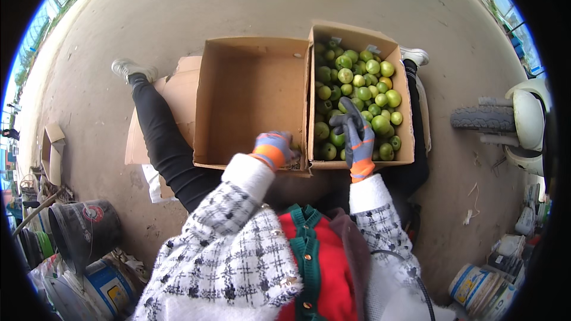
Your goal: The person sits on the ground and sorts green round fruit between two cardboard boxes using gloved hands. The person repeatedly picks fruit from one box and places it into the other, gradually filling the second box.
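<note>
Two open cardboard boxes stand side by side in front of me. The right cardboard box (pixel 407 142) holds many green tomatoes (pixel 380 125), a few turning yellowish. My right hand (pixel 357 136), in a grey and orange glove, hovers low over its near part with fingers apart; nothing shows between them. Inside the left cardboard box (pixel 250 84), my left hand (pixel 274 147), gloved alike, reaches down at the near right corner. Something greenish and blurred shows by its fingertips, and the hand hides whether it is gripped. Dark bits of debris (pixel 293 165) lie in that corner.
My legs straddle the boxes; flattened cardboard (pixel 178 84) lies under the left one. A black bucket (pixel 84 232) and a white-and-blue pail (pixel 109 283) stand at lower left, more pails (pixel 473 283) at lower right. A vehicle's wheel (pixel 484 118) is at right.
</note>
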A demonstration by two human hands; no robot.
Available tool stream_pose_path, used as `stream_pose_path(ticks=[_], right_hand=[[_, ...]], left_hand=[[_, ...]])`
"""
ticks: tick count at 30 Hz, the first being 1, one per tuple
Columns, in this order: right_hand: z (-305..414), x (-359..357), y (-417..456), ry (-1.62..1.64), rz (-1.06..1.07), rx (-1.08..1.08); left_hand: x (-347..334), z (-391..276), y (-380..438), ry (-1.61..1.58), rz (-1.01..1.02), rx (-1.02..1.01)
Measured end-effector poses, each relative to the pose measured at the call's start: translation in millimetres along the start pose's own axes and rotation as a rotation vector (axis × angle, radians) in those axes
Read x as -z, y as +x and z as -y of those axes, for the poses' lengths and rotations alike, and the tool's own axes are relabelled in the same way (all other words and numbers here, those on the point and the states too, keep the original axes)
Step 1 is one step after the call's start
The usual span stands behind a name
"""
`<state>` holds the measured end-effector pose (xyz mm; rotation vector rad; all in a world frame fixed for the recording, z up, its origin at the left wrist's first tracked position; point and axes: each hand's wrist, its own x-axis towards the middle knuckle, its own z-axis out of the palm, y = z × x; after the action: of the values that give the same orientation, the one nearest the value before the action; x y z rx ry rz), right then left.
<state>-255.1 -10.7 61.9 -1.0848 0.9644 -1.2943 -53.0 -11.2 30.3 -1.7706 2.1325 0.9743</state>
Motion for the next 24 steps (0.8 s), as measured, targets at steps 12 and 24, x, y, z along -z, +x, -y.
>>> stream_pose_path(ticks=[12,24], right_hand=[[13,-12,-9,-0.522,0.313,0.28],[-3,-3,4,0.031,-0.063,-0.242]], left_hand=[[14,-17,-38,-0.877,-0.446,-0.365],[-21,11,-3,-0.95,-0.466,-0.127]])
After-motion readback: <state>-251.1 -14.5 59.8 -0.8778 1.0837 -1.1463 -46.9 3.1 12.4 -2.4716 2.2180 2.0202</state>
